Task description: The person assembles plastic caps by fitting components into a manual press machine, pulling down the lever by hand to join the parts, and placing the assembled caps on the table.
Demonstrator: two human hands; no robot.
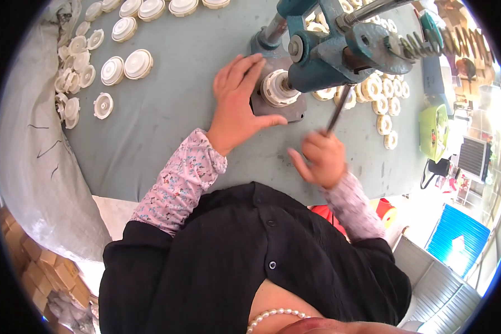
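A blue-green hand lever press (324,65) stands on the table with its ram down on a round cream plastic part (277,89). That part sits on the press's dark base plate (296,109). My left hand (235,103) lies open beside it, fingers along the left side of the base and thumb stretched toward its near edge. Closed round the lower end of the press's metal lever (338,109) is my right hand (323,160), its thumb sticking out to the left. How the ram meets the part is partly hidden by the press head.
Several round cream caps (138,64) lie on the grey-green tabletop (167,117) at the left. Cream rings (384,124) are spread behind and right of the press. A large pale sack (44,150) borders the table's left side. A green basket (433,133) stands beyond the right edge.
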